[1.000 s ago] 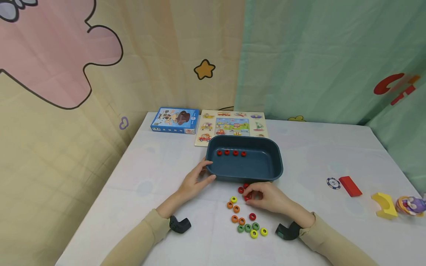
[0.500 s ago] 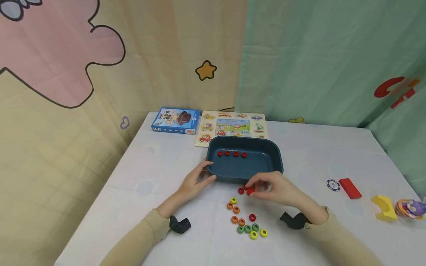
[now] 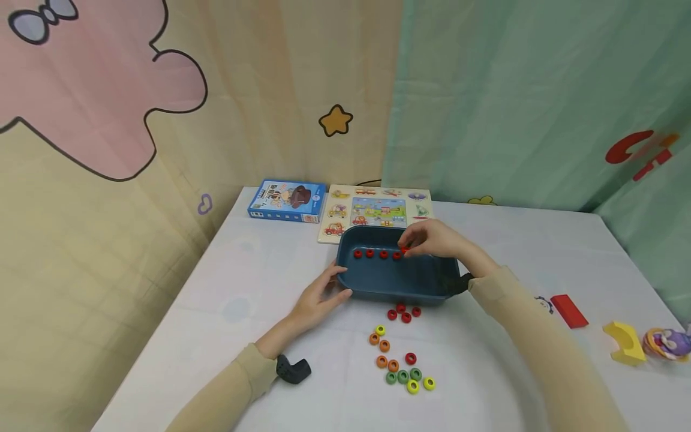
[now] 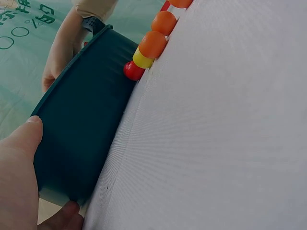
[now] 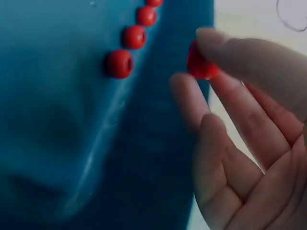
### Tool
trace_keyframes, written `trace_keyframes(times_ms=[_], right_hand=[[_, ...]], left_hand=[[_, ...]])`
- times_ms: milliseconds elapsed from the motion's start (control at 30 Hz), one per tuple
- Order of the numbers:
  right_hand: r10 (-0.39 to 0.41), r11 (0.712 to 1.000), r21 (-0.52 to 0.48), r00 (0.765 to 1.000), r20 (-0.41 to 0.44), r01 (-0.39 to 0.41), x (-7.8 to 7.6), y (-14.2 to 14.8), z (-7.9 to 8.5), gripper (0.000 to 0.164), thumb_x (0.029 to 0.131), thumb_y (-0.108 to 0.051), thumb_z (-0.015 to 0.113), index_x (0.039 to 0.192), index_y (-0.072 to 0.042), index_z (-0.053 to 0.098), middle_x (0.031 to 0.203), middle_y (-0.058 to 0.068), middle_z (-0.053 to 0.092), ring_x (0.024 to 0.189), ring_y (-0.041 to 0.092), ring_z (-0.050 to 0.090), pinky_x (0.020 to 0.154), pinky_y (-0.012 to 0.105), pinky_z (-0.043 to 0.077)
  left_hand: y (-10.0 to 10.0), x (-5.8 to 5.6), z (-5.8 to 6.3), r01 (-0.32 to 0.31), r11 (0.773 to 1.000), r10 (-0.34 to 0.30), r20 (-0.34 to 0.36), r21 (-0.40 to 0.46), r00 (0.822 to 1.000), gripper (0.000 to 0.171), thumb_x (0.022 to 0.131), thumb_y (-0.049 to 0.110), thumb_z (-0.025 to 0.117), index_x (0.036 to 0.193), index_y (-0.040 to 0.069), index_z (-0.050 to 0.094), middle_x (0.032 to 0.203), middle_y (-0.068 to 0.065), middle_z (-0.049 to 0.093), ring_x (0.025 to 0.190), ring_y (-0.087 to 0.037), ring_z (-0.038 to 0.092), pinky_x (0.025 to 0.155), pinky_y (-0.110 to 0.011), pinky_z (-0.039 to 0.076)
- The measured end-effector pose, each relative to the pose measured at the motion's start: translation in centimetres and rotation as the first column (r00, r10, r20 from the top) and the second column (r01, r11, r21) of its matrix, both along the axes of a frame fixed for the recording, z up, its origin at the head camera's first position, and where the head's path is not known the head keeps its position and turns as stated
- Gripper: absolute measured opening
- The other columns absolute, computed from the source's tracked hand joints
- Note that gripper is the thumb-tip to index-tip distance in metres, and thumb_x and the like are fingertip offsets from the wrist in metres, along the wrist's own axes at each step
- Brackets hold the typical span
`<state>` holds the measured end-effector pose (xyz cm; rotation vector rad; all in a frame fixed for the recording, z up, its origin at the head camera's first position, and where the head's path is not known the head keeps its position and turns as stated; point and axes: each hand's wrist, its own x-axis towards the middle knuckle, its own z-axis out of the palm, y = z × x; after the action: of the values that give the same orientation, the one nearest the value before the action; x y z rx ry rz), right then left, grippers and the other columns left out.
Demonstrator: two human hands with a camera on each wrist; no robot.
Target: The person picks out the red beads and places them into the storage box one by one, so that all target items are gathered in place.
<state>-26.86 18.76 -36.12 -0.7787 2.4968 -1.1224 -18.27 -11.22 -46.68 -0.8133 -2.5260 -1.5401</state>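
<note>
A dark blue plastic tray [image 3: 394, 281] stands in the middle of the table, with several red beads [image 5: 120, 63] in a row along its far inner side. My left hand [image 3: 317, 305] grips the tray's left end, its thumb [image 4: 32, 134] against the near wall. Over the far part of the tray, my right hand [image 3: 439, 239] pinches one red bead [image 5: 200, 64] between thumb and fingertips. That bead is just right of the row's end. Several more red beads [image 3: 406, 317] lie on the table close to the tray's near wall.
Orange beads [image 3: 384, 345], green beads [image 3: 403, 377] and yellow beads [image 3: 412, 386] lie nearer me. Behind the tray are a picture puzzle board [image 3: 332, 216] and a blue box [image 3: 288, 201]. A red block [image 3: 569, 311], yellow arch block [image 3: 625, 343] and purple toy [image 3: 669, 343] are at right.
My right hand has picked up a red bead from the group before the tray and carried it up and away over the tray's far side. The left hand keeps its grip on the tray.
</note>
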Motion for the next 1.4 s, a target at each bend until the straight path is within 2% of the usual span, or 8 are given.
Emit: trace_keyframes(times_ms=[167,367,667,867,1000,1167,1300,1400], right_hand=[[-0.007,0.993,0.121,1.0,-0.001,0.007,-2.3,0.3,-2.0,0.023,0.073,-0.008,0.072,0.095,-0.004,0.065,0.09,0.004,0.064,0.082,0.017,0.059,0.074,0.033,0.05],[0.014,0.958,0.285,0.998,-0.055,0.002,-2.8,0.4,-3.4,0.021,0.074,-0.01,0.072,0.094,-0.012,0.065,0.088,-0.001,0.064,0.078,0.014,0.056,0.07,0.03,0.049],[0.01,0.947,0.32,0.998,-0.062,0.011,-2.6,0.6,-3.3,0.028,0.072,-0.004,0.071,0.098,-0.009,0.064,0.087,0.001,0.064,0.079,0.015,0.057,0.067,0.03,0.049],[-0.008,0.962,0.272,0.998,-0.059,0.023,-2.0,0.6,-2.2,0.034,0.072,-0.006,0.072,0.104,-0.008,0.062,0.095,0.004,0.064,0.087,0.017,0.059,0.07,0.03,0.049],[-0.01,0.99,0.14,0.998,-0.069,0.019,-0.3,1.2,0.4,0.036,0.076,-0.01,0.07,0.11,-0.008,0.06,0.101,0.008,0.063,0.083,0.017,0.061,0.071,0.032,0.05],[0.054,0.997,-0.042,0.99,-0.132,-0.06,4.3,2.1,2.4,0.03,0.08,-0.017,0.067,0.109,-0.013,0.06,0.1,0.002,0.063,0.079,0.011,0.061,0.07,0.028,0.05],[0.165,0.972,-0.142,0.976,-0.141,-0.185,8.9,2.7,0.9,0.029,0.08,-0.016,0.068,0.107,-0.01,0.06,0.095,-0.001,0.064,0.072,0.011,0.059,0.064,0.029,0.05],[0.174,0.969,-0.158,0.977,-0.124,-0.192,11.3,3.1,-1.5,0.028,0.079,-0.015,0.068,0.105,-0.012,0.061,0.094,0.0,0.064,0.066,0.01,0.057,0.059,0.027,0.05]], left_hand=[[0.1,0.0,0.0,-0.002,1.0,0.002,0.001,-0.003,1.0,0.048,0.087,0.033,0.058,0.128,0.012,0.044,0.145,-0.004,0.021,0.118,-0.014,0.042,0.093,-0.033,0.039],[0.4,0.1,-0.1,0.016,1.0,-0.016,-0.002,-0.009,1.0,0.047,0.087,0.034,0.057,0.127,0.015,0.043,0.145,-0.004,0.021,0.12,-0.014,0.04,0.093,-0.033,0.039],[0.6,-0.1,0.3,0.02,1.0,-0.02,-0.028,-0.016,0.999,0.043,0.087,0.033,0.057,0.126,0.017,0.044,0.145,-0.007,0.022,0.118,-0.017,0.041,0.093,-0.035,0.039],[0.4,0.0,0.0,0.014,1.0,-0.014,-0.012,-0.027,1.0,0.046,0.087,0.035,0.056,0.126,0.015,0.044,0.145,-0.004,0.021,0.121,-0.016,0.039,0.094,-0.033,0.038],[0.3,0.1,-0.1,0.004,0.999,-0.005,-0.016,-0.037,1.0,0.046,0.087,0.035,0.056,0.127,0.015,0.044,0.145,-0.004,0.021,0.119,-0.014,0.041,0.093,-0.032,0.039],[0.2,0.0,-0.1,0.002,0.999,-0.004,-0.031,-0.035,1.0,0.045,0.088,0.029,0.057,0.128,0.016,0.043,0.145,-0.008,0.021,0.115,-0.017,0.045,0.091,-0.034,0.04],[0.1,-0.1,-0.2,0.008,1.0,-0.008,-0.028,-0.025,1.0,0.045,0.088,0.028,0.057,0.128,0.014,0.043,0.145,-0.008,0.021,0.115,-0.018,0.045,0.092,-0.036,0.04],[0.1,-0.2,-0.2,0.015,1.0,-0.015,-0.018,-0.022,1.0,0.047,0.088,0.03,0.057,0.128,0.013,0.042,0.146,-0.004,0.02,0.117,-0.015,0.043,0.093,-0.035,0.039]])
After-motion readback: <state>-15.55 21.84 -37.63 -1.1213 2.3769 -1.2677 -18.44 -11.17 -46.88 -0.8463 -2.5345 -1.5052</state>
